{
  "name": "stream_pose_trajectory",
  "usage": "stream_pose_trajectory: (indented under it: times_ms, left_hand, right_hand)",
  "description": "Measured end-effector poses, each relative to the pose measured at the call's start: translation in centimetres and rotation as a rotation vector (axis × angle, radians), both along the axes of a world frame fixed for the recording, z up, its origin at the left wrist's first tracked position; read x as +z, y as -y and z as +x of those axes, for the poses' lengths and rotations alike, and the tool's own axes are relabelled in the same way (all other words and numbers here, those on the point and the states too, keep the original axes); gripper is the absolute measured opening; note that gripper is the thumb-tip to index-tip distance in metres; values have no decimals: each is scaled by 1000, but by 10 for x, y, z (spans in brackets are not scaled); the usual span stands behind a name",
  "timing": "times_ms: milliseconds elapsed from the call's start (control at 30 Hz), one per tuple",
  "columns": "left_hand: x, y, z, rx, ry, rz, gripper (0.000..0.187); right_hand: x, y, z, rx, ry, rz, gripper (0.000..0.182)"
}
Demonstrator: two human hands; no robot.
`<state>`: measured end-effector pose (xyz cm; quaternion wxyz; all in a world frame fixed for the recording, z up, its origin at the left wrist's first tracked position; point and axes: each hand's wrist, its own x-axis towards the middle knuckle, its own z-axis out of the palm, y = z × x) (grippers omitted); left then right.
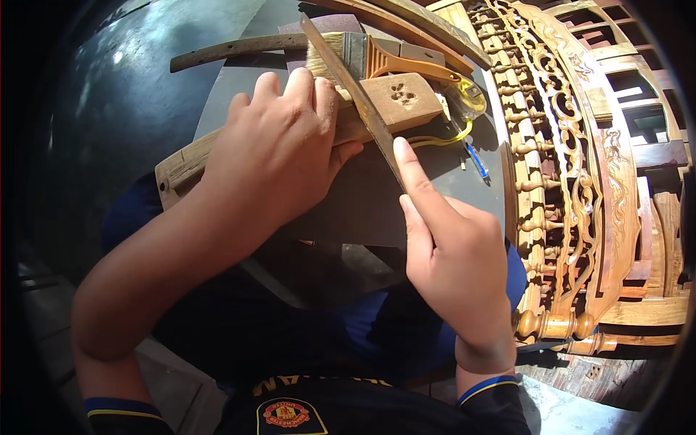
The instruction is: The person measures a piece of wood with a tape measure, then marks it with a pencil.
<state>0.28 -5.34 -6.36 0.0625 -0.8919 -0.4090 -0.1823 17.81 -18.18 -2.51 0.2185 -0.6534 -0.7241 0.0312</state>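
My left hand (279, 141) is closed over a wooden block (404, 101), pressing it down near its middle. The block lies slanted across a grey board, and its right end has several small dark holes. In my right hand (458, 235) is a long, narrow metal file (371, 119), gripped at its lower end with the index finger stretched along it. The file crosses over the block just right of my left hand, its tip pointing up and left. My right palm hides the file's near end.
Behind the block lie a paintbrush (354, 56) with an orange handle, sandpaper (326, 26) and a curved wooden strip (239, 52). A tape measure (470, 98) and a blue pen (476, 161) sit on the grey board (362, 217). Carved wooden furniture (573, 145) stands along the right.
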Motion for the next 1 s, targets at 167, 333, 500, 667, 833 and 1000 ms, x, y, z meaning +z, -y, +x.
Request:
stream_pose_trajectory:
  times_ms: [167, 333, 500, 667, 833, 1000]
  left_hand:
    - [4, 0, 0, 4, -11, -36, 61]
    - [0, -2, 0, 0, 2, 6, 62]
    - [3, -3, 0, 14, -3, -26, 61]
    - [3, -2, 4, 15, -23, -13, 61]
    - [6, -1, 0, 27, -27, -81, 60]
    - [0, -3, 2, 15, -25, 8, 62]
  right_hand:
    - [37, 40, 11, -29, 36, -90, 56]
    - [14, 6, 7, -27, 35, -58, 55]
    - [34, 41, 16, -48, -24, -49, 56]
    - [-9, -3, 5, 14, -8, -31, 60]
    - [47, 54, 24, -22, 41, -129, 58]
    - [6, 7, 10, 12, 27, -6, 55]
